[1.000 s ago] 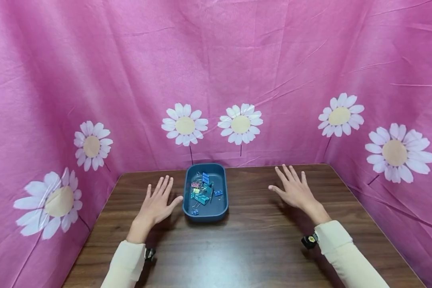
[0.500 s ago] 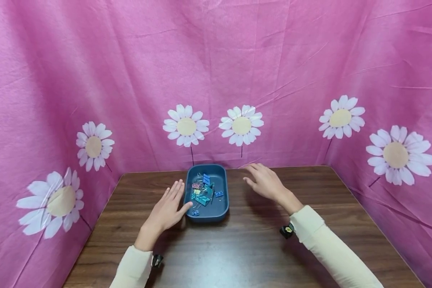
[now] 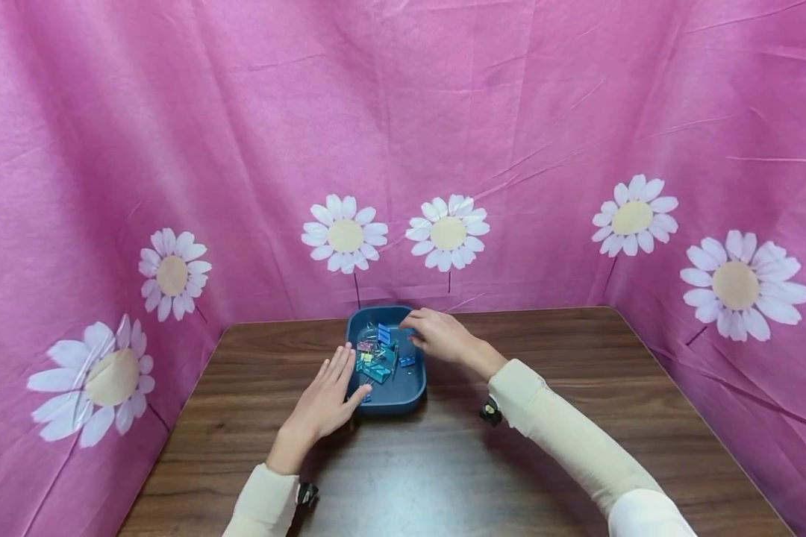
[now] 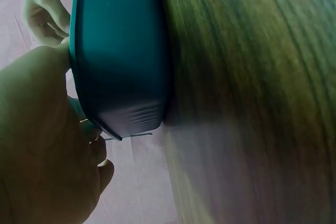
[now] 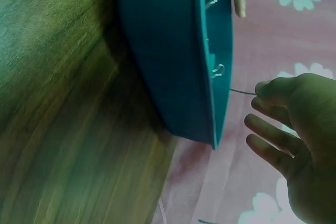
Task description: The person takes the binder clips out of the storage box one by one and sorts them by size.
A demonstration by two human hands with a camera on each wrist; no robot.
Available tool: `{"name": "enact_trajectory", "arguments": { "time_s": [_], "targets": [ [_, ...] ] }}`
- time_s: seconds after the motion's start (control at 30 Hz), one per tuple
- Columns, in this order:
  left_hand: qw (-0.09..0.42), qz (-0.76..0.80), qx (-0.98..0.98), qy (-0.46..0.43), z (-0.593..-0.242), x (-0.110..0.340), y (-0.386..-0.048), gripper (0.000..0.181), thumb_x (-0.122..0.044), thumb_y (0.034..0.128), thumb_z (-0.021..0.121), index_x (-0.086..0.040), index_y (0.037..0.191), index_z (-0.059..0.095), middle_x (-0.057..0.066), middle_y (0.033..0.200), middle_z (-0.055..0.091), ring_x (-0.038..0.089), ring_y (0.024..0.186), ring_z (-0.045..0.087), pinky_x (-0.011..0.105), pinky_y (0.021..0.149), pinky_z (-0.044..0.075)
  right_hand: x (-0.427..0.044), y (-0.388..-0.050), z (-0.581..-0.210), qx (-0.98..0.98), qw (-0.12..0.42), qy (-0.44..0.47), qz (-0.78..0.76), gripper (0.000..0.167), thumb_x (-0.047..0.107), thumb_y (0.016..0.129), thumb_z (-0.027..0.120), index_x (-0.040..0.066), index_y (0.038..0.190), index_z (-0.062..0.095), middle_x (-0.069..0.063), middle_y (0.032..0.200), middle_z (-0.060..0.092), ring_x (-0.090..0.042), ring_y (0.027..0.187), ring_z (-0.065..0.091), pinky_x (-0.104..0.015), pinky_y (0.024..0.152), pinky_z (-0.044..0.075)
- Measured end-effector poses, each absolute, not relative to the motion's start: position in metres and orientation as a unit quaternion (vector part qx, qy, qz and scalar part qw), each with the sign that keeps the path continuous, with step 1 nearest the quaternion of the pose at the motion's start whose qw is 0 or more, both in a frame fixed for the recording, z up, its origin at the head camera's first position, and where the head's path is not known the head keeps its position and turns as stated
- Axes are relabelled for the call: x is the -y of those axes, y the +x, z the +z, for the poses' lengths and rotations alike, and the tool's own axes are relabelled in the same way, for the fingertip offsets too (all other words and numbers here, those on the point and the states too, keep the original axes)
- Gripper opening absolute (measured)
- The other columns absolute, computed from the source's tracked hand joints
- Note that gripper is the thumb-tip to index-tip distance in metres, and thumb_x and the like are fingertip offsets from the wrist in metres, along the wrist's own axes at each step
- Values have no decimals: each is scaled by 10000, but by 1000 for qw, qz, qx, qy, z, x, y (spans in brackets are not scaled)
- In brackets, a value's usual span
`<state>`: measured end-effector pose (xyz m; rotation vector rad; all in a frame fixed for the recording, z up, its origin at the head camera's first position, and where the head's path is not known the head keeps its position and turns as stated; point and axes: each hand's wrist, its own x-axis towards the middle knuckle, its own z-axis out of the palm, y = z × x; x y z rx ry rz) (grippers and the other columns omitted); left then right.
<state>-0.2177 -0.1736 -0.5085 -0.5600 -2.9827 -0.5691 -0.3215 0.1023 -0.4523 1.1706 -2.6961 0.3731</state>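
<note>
A dark blue plastic tray (image 3: 403,399) stands on the table with several binder clips in it. Among them are teal clips (image 3: 377,372), a blue clip (image 3: 383,333), a pink clip (image 3: 365,346), and a small blue clip (image 3: 407,361) apart at the right. My left hand (image 3: 324,399) lies along the tray's left rim, fingers straight and thumb over the near-left corner. My right hand (image 3: 439,335) hovers over the far-right rim, fingers loosely bent. In the right wrist view, the right hand (image 5: 294,129) holds nothing and is apart from the tray wall (image 5: 163,51).
The brown wooden table (image 3: 544,462) spreads around the tray. A pink curtain (image 3: 403,134) printed with white daisies rises behind the table and along both sides. The tray stands near the table's back edge.
My right hand has moved left from the table's right side to above the tray, its fingers bending. My left hand has shifted right onto the tray's left rim.
</note>
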Motion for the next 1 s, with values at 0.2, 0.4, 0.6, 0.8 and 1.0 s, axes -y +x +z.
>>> {"name": "enact_trajectory", "arguments": {
  "time_s": [0.2, 0.4, 0.6, 0.8, 1.0],
  "targets": [
    [9, -183, 968, -173, -509, 175, -219, 837, -512, 1090, 520, 18, 1676, 241, 168, 1785, 179, 338, 1671, 142, 553, 1356, 188, -85, -326, -463, 894, 64, 430, 110, 264, 62, 974, 746, 119, 1230, 780, -52, 1218, 747, -230, 1134, 697, -403, 965, 631],
    [-5, -190, 967, -171, -509, 176, -220, 849, -521, 1094, 507, 17, 1681, 213, 154, 1793, 137, 327, 1677, 113, 543, 1362, 171, -75, -327, -478, 881, 60, 462, 79, 259, 50, 961, 761, 128, 1207, 783, -43, 1204, 743, -226, 1122, 675, -381, 961, 623],
    [-8, -188, 968, -167, -512, 176, -221, 866, -545, 1097, 482, 15, 1687, 185, 156, 1796, 106, 322, 1679, 98, 524, 1364, 173, -72, -328, -487, 876, 85, 469, 72, 184, 51, 942, 786, 109, 1117, 789, -22, 1108, 738, -207, 1018, 639, -344, 911, 615],
    [-7, -203, 966, -163, -513, 177, -222, 862, -512, 1093, 518, 28, 1682, 197, 174, 1793, 113, 342, 1676, 112, 543, 1357, 187, -70, -330, -492, 885, 99, 448, 77, 68, 94, 942, 805, 112, 982, 752, 0, 1001, 713, -183, 938, 603, -313, 849, 602],
    [-21, -208, 964, -164, -512, 179, -224, 871, -529, 1096, 500, 5, 1694, 158, 148, 1799, 74, 315, 1681, 80, 525, 1364, 168, -69, -331, -494, 890, 105, 439, 63, 74, 125, 938, 818, 137, 988, 764, 10, 1023, 698, -179, 950, 585, -313, 839, 600]
  ]
}}
